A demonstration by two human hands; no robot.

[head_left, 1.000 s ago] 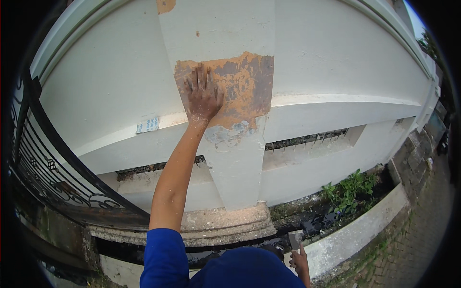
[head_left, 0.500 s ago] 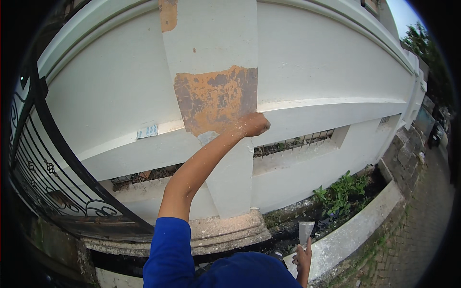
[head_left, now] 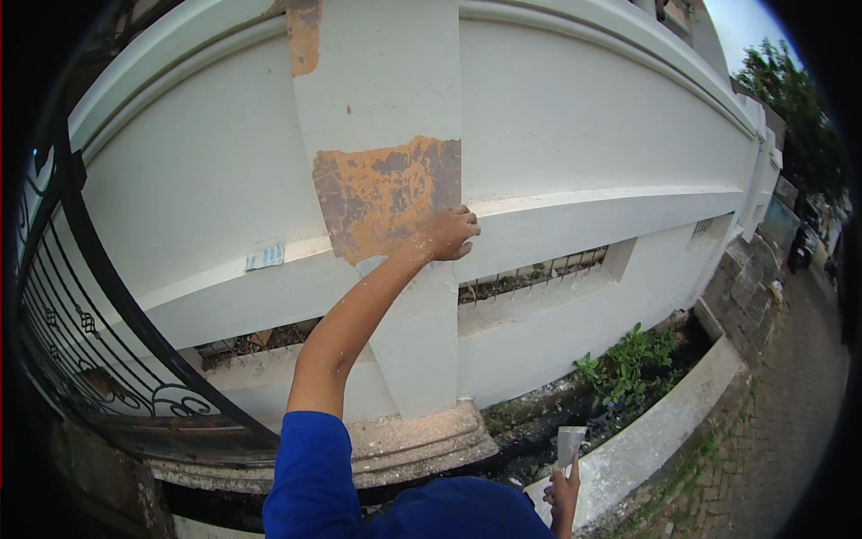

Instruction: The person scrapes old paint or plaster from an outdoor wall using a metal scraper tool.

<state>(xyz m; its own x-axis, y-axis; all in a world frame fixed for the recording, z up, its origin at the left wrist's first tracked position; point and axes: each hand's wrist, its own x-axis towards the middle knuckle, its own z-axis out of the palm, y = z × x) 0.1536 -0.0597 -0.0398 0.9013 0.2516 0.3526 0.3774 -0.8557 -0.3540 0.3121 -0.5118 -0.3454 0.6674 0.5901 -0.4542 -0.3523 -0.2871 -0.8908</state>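
Head camera: the left hand (head_left: 449,235), half curled and seemingly empty, is mid-frame at the peeled patch (head_left: 382,193) on the white pillar (head_left: 386,99). Lower right, the right hand (head_left: 563,492) is wrapped around a scraper (head_left: 571,443) (pointing up the frame).

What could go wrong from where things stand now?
The scraper in the right hand could slip and drop into the dark ditch nearby. The bare left hand, by the stripped patch, might get scraped on its ragged edge. The sheet on the ledge looks unsecured and might slide off.
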